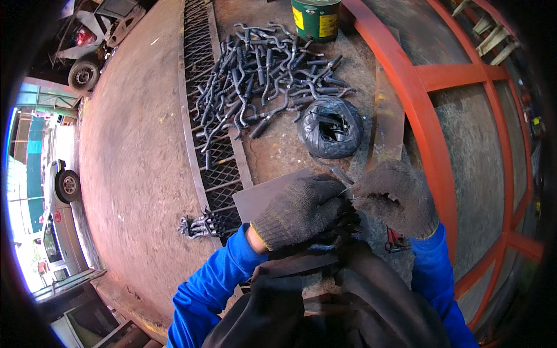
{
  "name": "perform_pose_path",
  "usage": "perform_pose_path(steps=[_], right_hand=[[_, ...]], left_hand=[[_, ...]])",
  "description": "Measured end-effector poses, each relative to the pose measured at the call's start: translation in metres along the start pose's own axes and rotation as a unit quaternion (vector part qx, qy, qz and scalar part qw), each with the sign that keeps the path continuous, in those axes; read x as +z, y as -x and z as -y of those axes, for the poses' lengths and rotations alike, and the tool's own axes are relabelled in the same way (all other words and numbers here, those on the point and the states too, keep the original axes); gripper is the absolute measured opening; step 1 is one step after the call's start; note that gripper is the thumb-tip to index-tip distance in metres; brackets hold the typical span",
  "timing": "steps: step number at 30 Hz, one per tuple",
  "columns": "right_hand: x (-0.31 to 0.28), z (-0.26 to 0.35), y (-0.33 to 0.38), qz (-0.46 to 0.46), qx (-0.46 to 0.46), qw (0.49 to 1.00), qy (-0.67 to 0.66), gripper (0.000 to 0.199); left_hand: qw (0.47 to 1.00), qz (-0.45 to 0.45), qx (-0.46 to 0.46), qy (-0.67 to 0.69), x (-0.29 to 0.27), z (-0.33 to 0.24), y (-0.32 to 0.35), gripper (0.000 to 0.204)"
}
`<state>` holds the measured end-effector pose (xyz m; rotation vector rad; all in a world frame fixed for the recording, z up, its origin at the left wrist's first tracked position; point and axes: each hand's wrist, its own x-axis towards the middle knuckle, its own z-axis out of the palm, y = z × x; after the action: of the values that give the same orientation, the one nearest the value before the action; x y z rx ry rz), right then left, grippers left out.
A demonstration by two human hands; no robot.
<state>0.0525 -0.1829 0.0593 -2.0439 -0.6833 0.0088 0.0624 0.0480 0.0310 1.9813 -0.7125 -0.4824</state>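
Both my hands wear dark grey knit gloves and meet in front of my lap. My left hand [299, 211] is closed, fingers curled around something mostly hidden; a dark cluster shows beneath it. My right hand [397, 197] is pinched close beside it, with a hole in the glove showing black. Between the fingertips runs a thin, light strand that looks like wire [349, 194]. Just beyond the hands a grey bent rod [339, 173] pokes out. A flat grey plate [264, 194] lies partly under my left hand.
A large pile of bent metal rods with black sleeves [255, 75] covers the floor grating [223, 174]. Nearby are a black plastic bag [331, 127], a green bucket [316, 20], a small rod bundle [203, 225], red-handled pliers [395, 240] and an orange steel frame [420, 110].
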Motion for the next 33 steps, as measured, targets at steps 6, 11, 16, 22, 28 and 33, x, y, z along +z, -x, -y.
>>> perform_pose_path(steps=[6,11,16,22,28,33], right_hand=[[0.000,-0.006,0.001,-0.044,0.111,0.991,-0.066,0.020],[-0.004,-0.010,0.001,-0.037,0.133,0.985,-0.098,0.021],[-0.001,-0.016,0.004,-0.056,0.169,0.967,-0.183,0.021],[0.001,-0.024,0.005,-0.071,0.121,0.985,-0.097,0.025],[0.002,-0.025,0.007,-0.077,0.132,0.981,-0.119,0.020],[0.005,-0.027,0.001,-0.056,0.201,0.972,-0.112,0.020]], left_hand=[[0.996,0.046,-0.032,0.066,0.008,0.008,-0.002,0.028],[0.994,0.063,0.074,-0.045,0.003,0.018,-0.006,0.030],[0.977,0.211,-0.005,0.044,-0.016,0.011,-0.010,0.033],[0.982,0.186,0.018,-0.019,-0.005,0.021,-0.007,0.036],[0.991,0.103,0.071,-0.045,0.004,0.023,0.000,0.043],[0.987,0.151,-0.023,-0.047,0.005,0.015,0.000,0.036]])
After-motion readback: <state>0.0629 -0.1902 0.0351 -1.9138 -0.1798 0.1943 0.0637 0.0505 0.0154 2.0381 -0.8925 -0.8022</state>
